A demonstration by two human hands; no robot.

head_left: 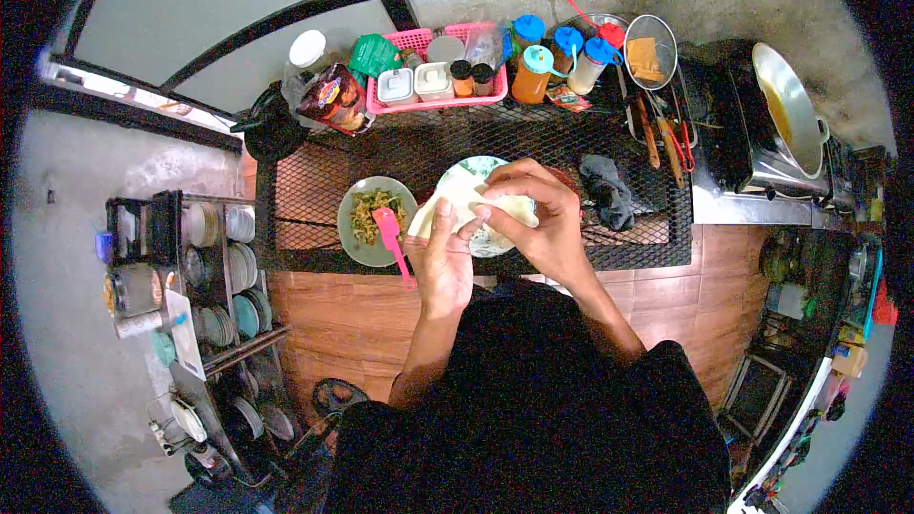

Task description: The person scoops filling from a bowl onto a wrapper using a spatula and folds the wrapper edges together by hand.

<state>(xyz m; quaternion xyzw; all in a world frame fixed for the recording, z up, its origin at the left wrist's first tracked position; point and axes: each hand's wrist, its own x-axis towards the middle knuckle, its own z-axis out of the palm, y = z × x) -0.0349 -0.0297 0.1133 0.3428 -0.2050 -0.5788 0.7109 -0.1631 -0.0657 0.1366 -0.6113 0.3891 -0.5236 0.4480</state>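
A thin, pale, floppy wrapper (463, 192) hangs between my two hands above a patterned plate (481, 166). My left hand (444, 262) pinches its lower left part, palm turned up. From the right, my right hand (538, 219) grips the other side with thumb and fingers bent, the fingertips of both hands close together. More pale sheets seem to lie on the plate, partly hidden by my hands. Left of my hands, a light bowl (354, 246) holds a chopped, greenish-brown filling (367, 219) with a pink spatula (388, 228) resting in it.
Behind the bowls stands a pink basket (409, 105) with jars. Sauce bottles (530, 76), a strainer (651, 52) and utensils are farther right. A dark cloth (606, 192) lies on the mesh table. At the far right, a pan (795, 114) sits on a stove; a dish rack (228, 324) stands left.
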